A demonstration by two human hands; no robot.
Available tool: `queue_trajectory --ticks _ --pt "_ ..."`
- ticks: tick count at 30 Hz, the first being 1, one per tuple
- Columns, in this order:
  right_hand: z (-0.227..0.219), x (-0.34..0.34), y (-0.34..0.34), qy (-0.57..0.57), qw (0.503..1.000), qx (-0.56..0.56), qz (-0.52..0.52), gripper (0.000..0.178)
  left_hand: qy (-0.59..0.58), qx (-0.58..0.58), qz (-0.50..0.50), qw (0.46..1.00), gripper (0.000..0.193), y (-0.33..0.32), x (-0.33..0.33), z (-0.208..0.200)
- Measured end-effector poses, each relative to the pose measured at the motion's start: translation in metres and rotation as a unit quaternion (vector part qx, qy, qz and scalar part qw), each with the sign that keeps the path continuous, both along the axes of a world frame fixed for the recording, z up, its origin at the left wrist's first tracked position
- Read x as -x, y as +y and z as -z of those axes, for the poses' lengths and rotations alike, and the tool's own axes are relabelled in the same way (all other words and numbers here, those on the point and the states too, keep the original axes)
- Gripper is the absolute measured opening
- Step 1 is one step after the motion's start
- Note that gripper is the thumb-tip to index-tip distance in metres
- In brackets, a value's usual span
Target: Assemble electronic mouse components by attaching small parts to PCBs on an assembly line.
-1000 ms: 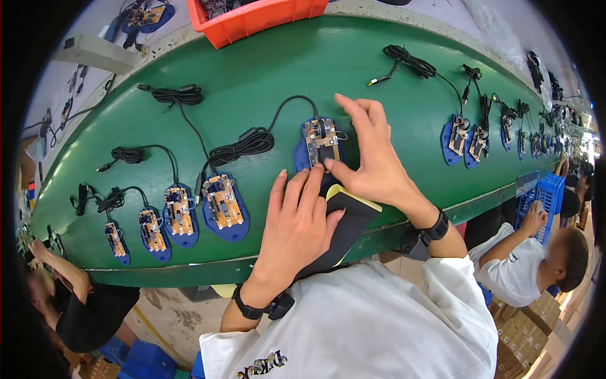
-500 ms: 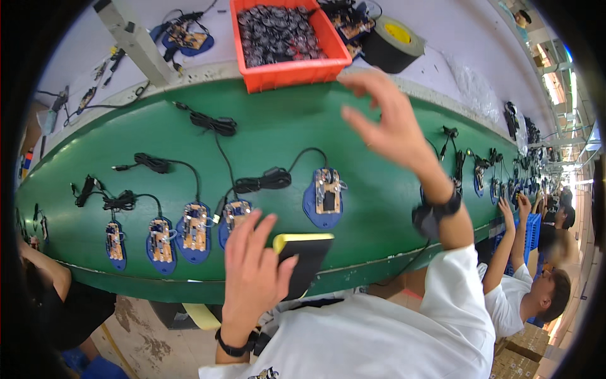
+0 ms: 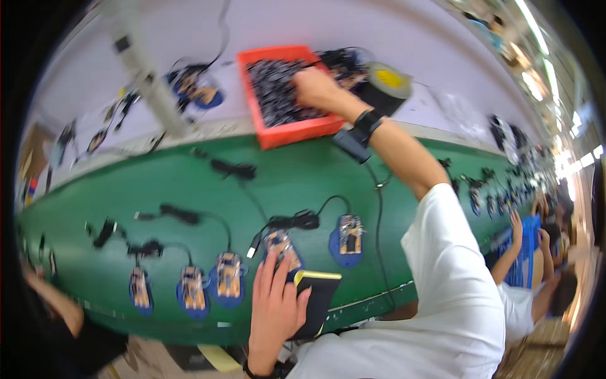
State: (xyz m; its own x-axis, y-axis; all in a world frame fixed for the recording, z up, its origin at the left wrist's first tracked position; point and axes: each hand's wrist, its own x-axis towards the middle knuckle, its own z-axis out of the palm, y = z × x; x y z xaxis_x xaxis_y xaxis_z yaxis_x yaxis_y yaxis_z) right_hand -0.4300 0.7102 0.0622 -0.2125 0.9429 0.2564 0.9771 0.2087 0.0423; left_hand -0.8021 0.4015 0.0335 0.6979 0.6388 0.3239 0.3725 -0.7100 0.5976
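Note:
My right hand (image 3: 319, 91) reaches into a red plastic bin (image 3: 297, 136) heaped with small dark parts (image 3: 271, 88). Its fingers curl down among them; the fingertips are hidden and blurred. My left hand (image 3: 278, 309) is open, fingers stretched forward, their tips at the lower part of a blue mouse base with a circuit board (image 3: 281, 243). Close by its thumb stands a black flat object with a yellow edge (image 3: 319, 300). To the right of that board lies another blue mouse base (image 3: 348, 240), its black cable (image 3: 297, 221) bundled.
Several more mouse bases with boards (image 3: 228, 278) and bundled cables lie along the green bench (image 3: 158, 183). A black roll with a yellow core (image 3: 385, 88) stands beside the bin on the rear ledge. A grey post (image 3: 148, 79) rises at left. Other people work at both sides.
My right hand has gone from above the bench into the red bin. My left hand has stayed near the same mouse base and black object. The whole view has tilted upward.

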Motion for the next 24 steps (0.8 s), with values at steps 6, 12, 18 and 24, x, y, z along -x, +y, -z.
queue_trajectory --ticks 6,12,18,24 --pt "-0.014 0.066 -0.099 0.327 0.927 0.000 -0.185 0.020 0.054 0.022 -0.042 0.997 0.027 -0.015 0.024 0.015" --pt "-0.028 0.109 -0.227 0.459 0.866 0.051 -0.192 0.031 0.021 -0.015 -0.014 1.000 0.029 -0.007 0.019 0.007" --pt "0.026 0.162 -0.256 0.500 0.819 0.218 -0.176 0.036 0.012 -0.006 -0.035 0.999 0.031 -0.013 0.029 0.023" --pt "0.029 0.167 -0.263 0.465 0.854 0.140 -0.187 0.034 0.015 -0.020 -0.027 0.999 0.032 -0.013 0.028 0.022"
